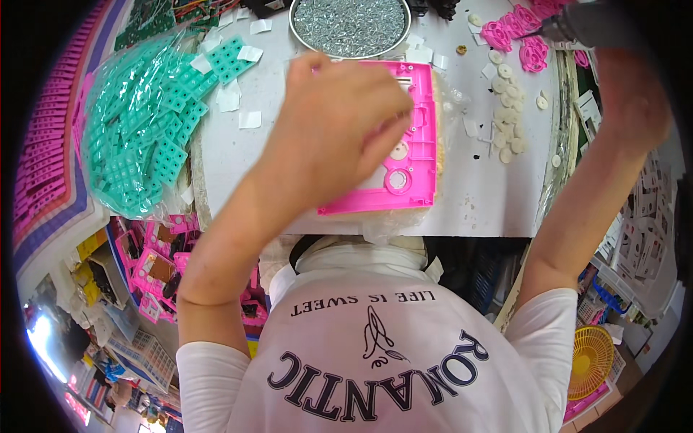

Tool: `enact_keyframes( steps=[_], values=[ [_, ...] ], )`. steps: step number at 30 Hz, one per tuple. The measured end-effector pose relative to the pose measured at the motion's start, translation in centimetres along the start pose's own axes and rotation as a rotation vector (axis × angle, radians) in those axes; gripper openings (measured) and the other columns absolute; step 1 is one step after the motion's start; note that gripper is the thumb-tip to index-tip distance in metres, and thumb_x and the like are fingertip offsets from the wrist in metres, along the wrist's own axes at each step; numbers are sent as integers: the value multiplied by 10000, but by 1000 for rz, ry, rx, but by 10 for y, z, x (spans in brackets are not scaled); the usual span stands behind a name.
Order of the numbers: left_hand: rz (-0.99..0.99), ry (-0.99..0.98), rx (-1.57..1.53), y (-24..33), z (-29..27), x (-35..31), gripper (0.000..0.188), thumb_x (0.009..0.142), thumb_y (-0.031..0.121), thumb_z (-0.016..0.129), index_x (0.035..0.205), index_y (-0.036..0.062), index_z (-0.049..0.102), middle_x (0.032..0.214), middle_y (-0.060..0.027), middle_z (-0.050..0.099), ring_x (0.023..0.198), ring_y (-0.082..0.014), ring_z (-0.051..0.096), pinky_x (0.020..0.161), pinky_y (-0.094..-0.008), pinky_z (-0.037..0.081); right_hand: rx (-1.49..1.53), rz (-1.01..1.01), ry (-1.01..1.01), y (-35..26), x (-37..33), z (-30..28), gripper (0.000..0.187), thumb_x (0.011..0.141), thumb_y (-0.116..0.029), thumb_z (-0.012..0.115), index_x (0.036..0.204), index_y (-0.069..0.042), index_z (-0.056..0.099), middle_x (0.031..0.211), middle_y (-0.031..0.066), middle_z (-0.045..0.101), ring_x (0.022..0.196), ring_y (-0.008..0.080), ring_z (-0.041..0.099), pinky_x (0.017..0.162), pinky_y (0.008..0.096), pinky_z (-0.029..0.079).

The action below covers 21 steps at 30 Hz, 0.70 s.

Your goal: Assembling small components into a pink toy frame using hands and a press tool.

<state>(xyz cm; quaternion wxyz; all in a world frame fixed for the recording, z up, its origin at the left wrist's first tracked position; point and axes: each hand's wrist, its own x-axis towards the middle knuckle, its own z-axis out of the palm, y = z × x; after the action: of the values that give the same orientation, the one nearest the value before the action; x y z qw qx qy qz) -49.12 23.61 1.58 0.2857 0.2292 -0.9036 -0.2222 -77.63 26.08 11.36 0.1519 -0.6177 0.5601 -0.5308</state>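
Observation:
On the worktable in front of me lies a pink plastic housing [424, 144], open side up, with a round ring and small posts inside. My left hand [345, 119] is over its left and middle part, fingers curled and closed. What they pinch, if anything, is hidden behind the hand. Inside the housing a small white disc [399, 150] shows beside the fingers. At the upper right my right hand [629, 83], dim and partly blurred, grips a dark electric screwdriver [581, 26]. Its thin bit points left, over bundles of pink plastic parts [514, 27].
A round metal tray [291, 25] full of small screws stands at the back. Left lies a clear bag of teal keypads [144, 137]. White discs [509, 108] are scattered on the right. Below the table's left side are more pink housings [155, 270]. A yellow basket [592, 361] stands lower right.

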Motion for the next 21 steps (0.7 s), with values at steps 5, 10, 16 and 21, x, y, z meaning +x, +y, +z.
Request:
enact_keyframes(
  steps=[5,10,16,21],
  values=[
    [-64,40,-182,22,17,-34,148,831,96,757,973,127,730,899,6,726,818,-183,653,889,-391,371,905,180,-380,1,-22,35,173,991,-220,611,1131,-119,620,724,-56,492,691,91,459,688,289,423],
    [-114,78,-166,26,23,-43,141,807,103,776,928,144,715,850,17,698,790,-177,637,902,-406,378,921,90,-488,-34,-72,62,243,1000,-323,651,1191,-218,542,698,-99,530,633,86,481,629,280,437],
    [-123,134,-202,27,26,-44,142,781,108,795,883,148,705,798,28,667,763,-174,624,903,-412,382,894,91,-455,-41,-83,66,295,968,-354,723,1146,-217,532,705,-87,589,574,84,529,590,278,467],
    [-128,102,-129,26,26,-47,204,768,156,814,937,150,701,857,24,662,824,-183,623,955,-439,363,901,56,-446,-40,-85,69,301,962,-343,730,1154,-216,537,699,-83,586,568,87,519,596,283,469]
  ],
)
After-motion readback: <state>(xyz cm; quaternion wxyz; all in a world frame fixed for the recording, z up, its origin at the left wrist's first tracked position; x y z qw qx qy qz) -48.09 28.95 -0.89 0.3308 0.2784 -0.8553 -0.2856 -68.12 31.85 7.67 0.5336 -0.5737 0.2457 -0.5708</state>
